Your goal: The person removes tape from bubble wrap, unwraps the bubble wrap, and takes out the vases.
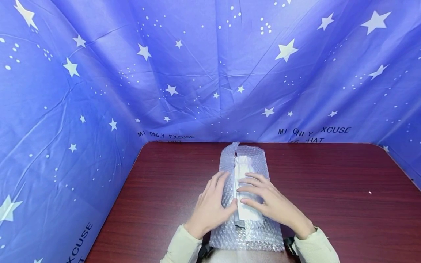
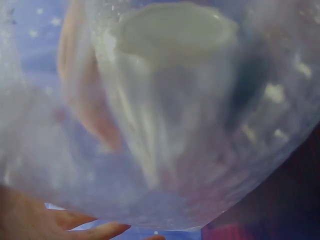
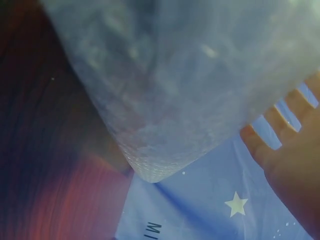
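A length of clear bubble wrap (image 1: 250,237) stretches from the table's near edge to its far edge. Along its middle lies a long, silvery-white packet (image 1: 244,168); what is inside is hidden. My left hand (image 1: 212,206) rests along the left part of the wrap, fingers extended and thumb at the packet's left side. From the right, my right hand (image 1: 271,201) reaches across with spread fingers over the packet. The left wrist view shows the white packet (image 2: 175,40) blurred through the plastic. A corner of the wrap (image 3: 150,150) fills much of the right wrist view.
The dark red wood-grain table (image 1: 329,182) extends to both sides of the wrap. Blue cloth (image 1: 204,54) with white stars hangs behind it and along the sides. A tiny white speck (image 1: 370,192) lies on the right side of the tabletop.
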`<state>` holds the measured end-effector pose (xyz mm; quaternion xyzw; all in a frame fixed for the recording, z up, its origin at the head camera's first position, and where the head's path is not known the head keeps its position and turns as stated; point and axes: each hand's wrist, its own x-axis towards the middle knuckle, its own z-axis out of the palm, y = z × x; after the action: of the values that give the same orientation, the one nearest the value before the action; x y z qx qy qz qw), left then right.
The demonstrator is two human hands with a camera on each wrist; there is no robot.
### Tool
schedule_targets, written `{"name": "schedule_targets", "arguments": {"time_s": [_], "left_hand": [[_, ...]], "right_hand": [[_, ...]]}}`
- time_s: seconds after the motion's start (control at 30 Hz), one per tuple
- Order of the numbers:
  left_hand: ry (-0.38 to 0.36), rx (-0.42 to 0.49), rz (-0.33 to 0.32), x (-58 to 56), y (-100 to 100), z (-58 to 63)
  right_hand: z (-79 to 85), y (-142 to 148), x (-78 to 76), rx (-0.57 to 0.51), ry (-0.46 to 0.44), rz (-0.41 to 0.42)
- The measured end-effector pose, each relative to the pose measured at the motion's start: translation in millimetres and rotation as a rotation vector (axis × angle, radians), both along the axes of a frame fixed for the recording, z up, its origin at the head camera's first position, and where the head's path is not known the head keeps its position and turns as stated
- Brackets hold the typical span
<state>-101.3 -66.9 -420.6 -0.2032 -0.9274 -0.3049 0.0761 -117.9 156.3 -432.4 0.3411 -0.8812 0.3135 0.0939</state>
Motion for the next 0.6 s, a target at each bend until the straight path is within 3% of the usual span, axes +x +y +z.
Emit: {"name": "schedule_targets", "arguments": {"time_s": [0.27, 0.6], "left_hand": [[-0.019, -0.009, 0.007, -0.6, -1.3, 1.2], [-0.009, 0.002, 0.016, -3.1, -4.7, 0.4]], "right_hand": [[-1.3, -1.6, 1.7, 0.013, -0.018, 0.026], [-1.8, -1.7, 0.9, 0.008, 0.049, 0.033]]}}
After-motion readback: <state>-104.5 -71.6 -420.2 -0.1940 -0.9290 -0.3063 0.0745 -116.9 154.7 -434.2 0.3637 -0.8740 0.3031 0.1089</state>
